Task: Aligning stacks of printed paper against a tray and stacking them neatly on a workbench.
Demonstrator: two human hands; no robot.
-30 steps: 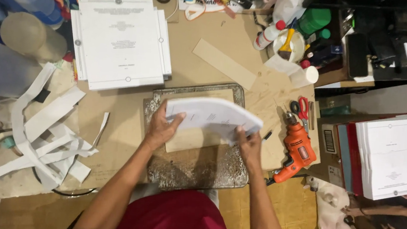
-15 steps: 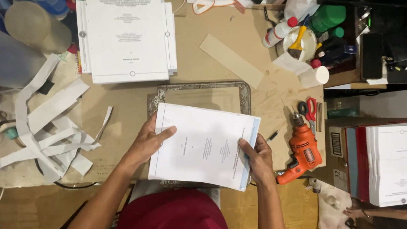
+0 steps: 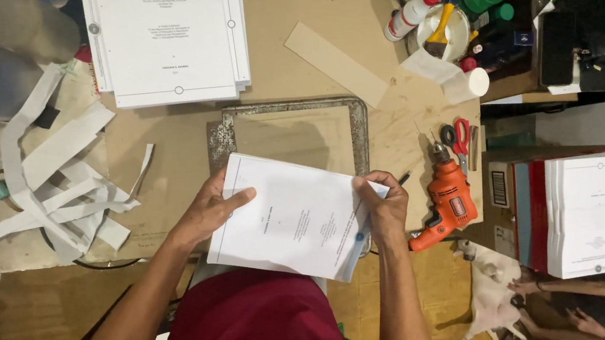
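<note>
Two hands, left hand (image 3: 208,209), right hand (image 3: 383,210), one paper stack (image 3: 291,220)

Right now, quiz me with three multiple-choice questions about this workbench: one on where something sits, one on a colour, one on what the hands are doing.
1. Where does the power drill lie?
A. right of the held paper stack
B. on the paper strips
C. inside the metal tray

2. What colour are the scissors' handles?
A. blue
B. red
C. yellow

3. What state is the paper stack in?
A. lying untouched
B. rolled into a tube
C. held by both hands

Answers: 1 A, the drill lies just beyond the right hand. 2 B, the loops above the drill are red. 3 C, the left hand grips one edge and the right hand the other.
</note>
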